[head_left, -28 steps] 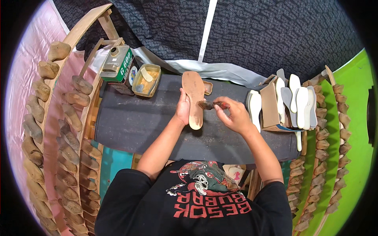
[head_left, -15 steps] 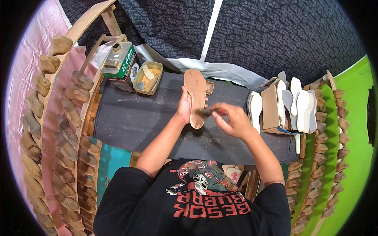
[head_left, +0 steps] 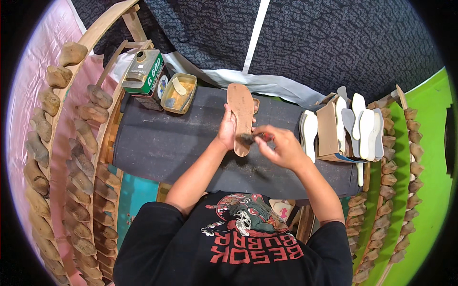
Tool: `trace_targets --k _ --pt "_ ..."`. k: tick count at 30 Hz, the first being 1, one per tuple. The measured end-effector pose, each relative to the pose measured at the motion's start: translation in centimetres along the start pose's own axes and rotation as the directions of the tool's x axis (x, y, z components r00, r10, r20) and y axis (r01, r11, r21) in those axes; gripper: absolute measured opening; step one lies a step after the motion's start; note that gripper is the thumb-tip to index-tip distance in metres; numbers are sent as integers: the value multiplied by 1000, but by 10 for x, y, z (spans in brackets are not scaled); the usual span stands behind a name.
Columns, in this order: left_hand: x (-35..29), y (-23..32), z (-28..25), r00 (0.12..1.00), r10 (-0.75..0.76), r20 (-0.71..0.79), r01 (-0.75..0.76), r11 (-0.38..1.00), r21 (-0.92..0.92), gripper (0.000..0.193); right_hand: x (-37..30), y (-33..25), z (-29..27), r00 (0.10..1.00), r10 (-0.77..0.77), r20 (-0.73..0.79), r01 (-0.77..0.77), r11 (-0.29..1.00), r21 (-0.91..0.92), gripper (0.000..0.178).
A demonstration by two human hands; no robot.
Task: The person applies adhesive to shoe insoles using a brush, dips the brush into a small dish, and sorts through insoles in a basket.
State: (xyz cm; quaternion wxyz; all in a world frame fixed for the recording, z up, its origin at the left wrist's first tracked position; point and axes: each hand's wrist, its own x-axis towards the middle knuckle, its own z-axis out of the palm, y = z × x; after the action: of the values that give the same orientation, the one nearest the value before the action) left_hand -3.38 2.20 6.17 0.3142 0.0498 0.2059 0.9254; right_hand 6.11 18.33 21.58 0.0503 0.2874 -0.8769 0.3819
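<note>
My left hand is closed round the left side of a tan shoe insole, holding it above the dark table. The insole's wide end points away from me and its narrow heel end toward me. In my right hand is a small brush with dark bristles and a reddish handle, pinched between thumb and fingers. Its bristles lie over the insole's face near the heel end. Most of the handle is hidden by my fingers. Behind the insole's right edge a small brownish container partly shows.
A green and dark metal can and a yellowish tub with a pale scraper stand at the table's back left. At the right, a cardboard box holds white and grey insoles. Racks of wooden shoe lasts flank both sides.
The insole and my left hand have shifted slightly to the right. The brush's bristles now overlap the heel end more, while my right hand has hardly moved.
</note>
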Motion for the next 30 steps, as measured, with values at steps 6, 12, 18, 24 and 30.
trace_targets --k 6,12,18,24,30 --pt "2 -2 6 1000 6 -27 -6 1000 15 87 -4 -5 1 995 -15 -98 6 996 -94 17" --pt "0 -5 3 998 13 55 -13 1000 -4 86 -12 -8 7 999 -17 28 18 999 -41 17" --pt "1 -7 15 997 18 -70 -13 998 63 88 0 -2 5 985 -31 -170 15 995 -96 19" --pt "5 -1 3 997 47 67 -45 998 -35 87 -13 -27 17 990 -130 48 132 990 -47 21" --pt "3 4 10 999 31 14 -31 999 -13 86 -6 -16 8 990 -48 -134 41 998 -53 19"
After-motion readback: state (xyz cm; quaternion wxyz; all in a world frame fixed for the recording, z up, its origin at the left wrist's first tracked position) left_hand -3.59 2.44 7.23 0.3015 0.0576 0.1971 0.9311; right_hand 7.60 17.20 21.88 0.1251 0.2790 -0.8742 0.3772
